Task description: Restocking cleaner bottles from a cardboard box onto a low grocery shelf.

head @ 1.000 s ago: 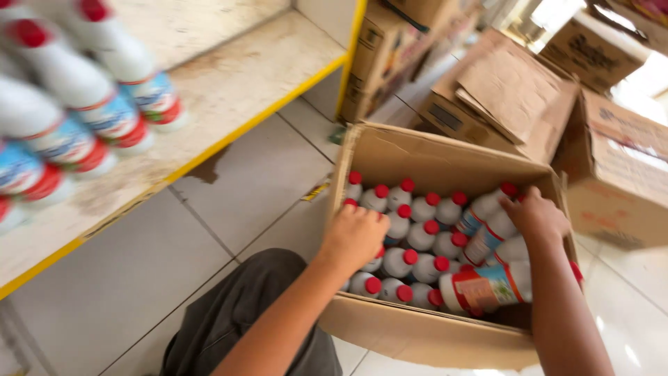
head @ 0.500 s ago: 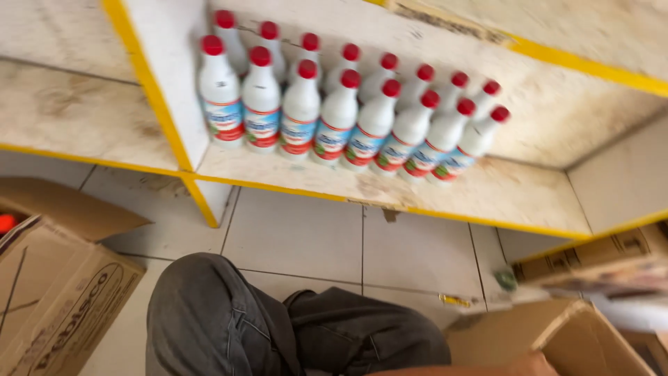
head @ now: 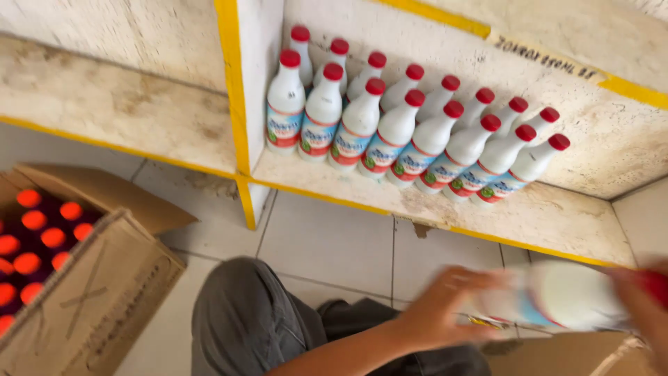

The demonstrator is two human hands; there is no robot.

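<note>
Bottle (head: 557, 296), white with a red cap, lies sideways low at the right, above the floor (head: 327, 240): left hand (head: 445, 306) wraps its base, right hand (head: 643, 299) grips the cap end, likely steadying it. Matching bottles (head: 410, 132) stand in rows on the shelf (head: 550, 216).

One head-worn camera looks down and forward from above the person's lap, close to the floor (head: 334, 244). It faces the low shelf (head: 543, 216) with its bottles (head: 417, 132); a box (head: 97, 292) sits at the lower left edge.
</note>
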